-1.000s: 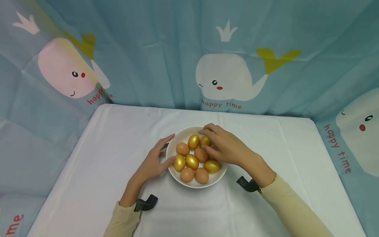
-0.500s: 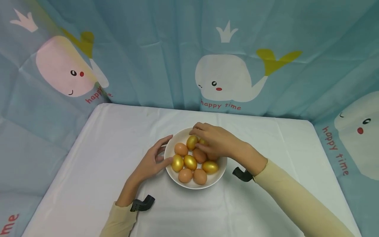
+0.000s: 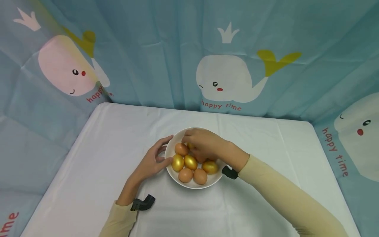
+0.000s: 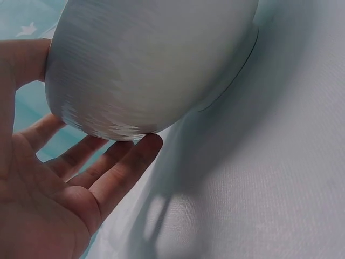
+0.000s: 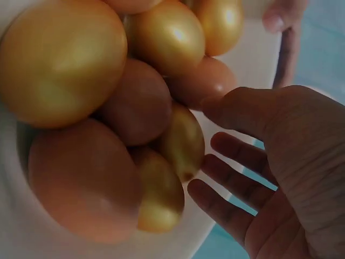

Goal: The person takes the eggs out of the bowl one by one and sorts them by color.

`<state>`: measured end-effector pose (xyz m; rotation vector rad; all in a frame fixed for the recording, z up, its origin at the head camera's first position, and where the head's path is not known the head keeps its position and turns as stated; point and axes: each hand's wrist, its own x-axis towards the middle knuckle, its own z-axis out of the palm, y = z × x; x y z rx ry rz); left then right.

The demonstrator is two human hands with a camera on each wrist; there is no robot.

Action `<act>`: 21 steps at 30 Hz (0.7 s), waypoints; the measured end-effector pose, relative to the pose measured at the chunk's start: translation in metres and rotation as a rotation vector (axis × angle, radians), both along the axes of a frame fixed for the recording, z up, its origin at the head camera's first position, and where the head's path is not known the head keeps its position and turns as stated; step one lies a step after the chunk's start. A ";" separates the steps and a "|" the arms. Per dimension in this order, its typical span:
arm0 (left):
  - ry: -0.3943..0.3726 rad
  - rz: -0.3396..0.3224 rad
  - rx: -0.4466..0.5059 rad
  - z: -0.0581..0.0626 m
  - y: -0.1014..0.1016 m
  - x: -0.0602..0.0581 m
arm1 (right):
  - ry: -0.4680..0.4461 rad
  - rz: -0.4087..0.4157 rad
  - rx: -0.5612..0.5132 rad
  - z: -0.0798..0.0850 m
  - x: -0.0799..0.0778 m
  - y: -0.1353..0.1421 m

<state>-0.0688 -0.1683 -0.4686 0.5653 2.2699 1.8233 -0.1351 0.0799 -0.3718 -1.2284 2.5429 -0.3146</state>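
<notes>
A white bowl [image 3: 196,187] holds several brown eggs [image 3: 185,175] and several shiny gold eggs [image 3: 190,162]. At its left side my left hand [image 3: 152,164] grips the wall, thumb at the rim and fingers spread along the outside, as the left wrist view shows under the bowl [image 4: 151,59]. My right hand [image 3: 204,141] reaches over the bowl's far right part and covers some eggs in the head view. Seen from the right wrist, its thumb [image 5: 242,108] is right at a brown egg [image 5: 202,83], while loosely bent fingers [image 5: 215,205] hang beside two gold eggs.
A white cloth [image 3: 118,131] covers the table around the bowl. Behind it hangs a blue curtain [image 3: 165,65] with printed whales. Each wrist wears a black camera mount [image 3: 143,202].
My right hand has moved left across the bowl, from the gold eggs at the far right toward the brown egg at upper left. The left hand keeps its place on the bowl.
</notes>
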 end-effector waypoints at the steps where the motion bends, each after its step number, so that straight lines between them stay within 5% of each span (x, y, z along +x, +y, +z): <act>1: -0.005 -0.004 0.010 0.000 0.000 0.000 | 0.014 0.008 0.014 -0.001 0.000 -0.003; 10: -0.046 -0.012 0.070 0.001 0.001 0.000 | 0.106 0.011 0.209 0.002 0.002 -0.015; 21: -0.070 -0.031 0.097 -0.001 0.000 -0.001 | 0.119 0.035 0.288 0.000 -0.002 -0.019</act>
